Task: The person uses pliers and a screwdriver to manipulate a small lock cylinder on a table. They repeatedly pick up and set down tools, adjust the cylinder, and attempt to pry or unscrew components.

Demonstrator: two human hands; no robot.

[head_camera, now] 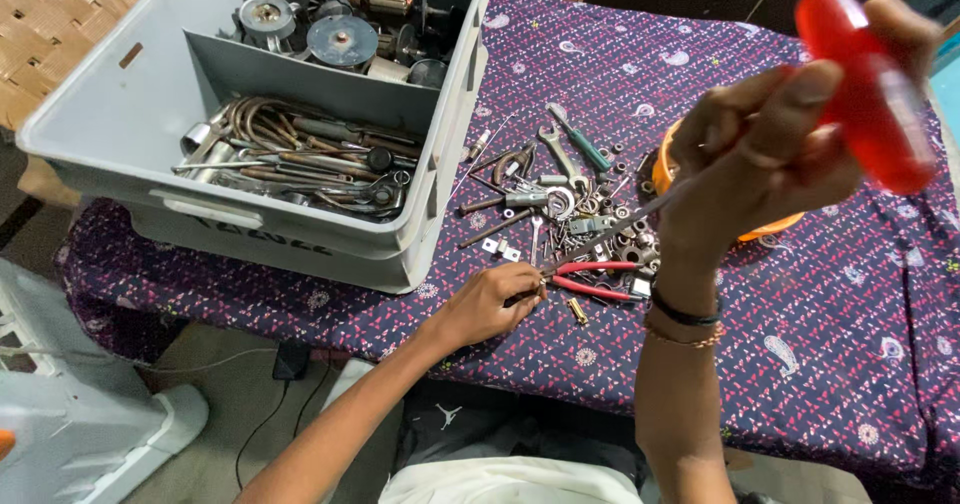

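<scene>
Above the table, right hand (770, 154) raised, gripping screwdriver (850, 74)

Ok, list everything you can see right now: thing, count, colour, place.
crate: one, grey, two compartments, table's left end
motor parts: several, metal, crate's far compartment
rods and tools: many, metal, crate's near compartment
tablecloth: one, purple patterned, over table
loose hardware: many bolts, nuts, spanners, mid-table
pliers: one, red handles, near edge of the pile
round object: one, orange, mostly hidden behind right hand
screwdriver: one, red handle, in right hand
left hand: fingers closed at screwdriver tip
right hand: raised, gripping screwdriver
</scene>
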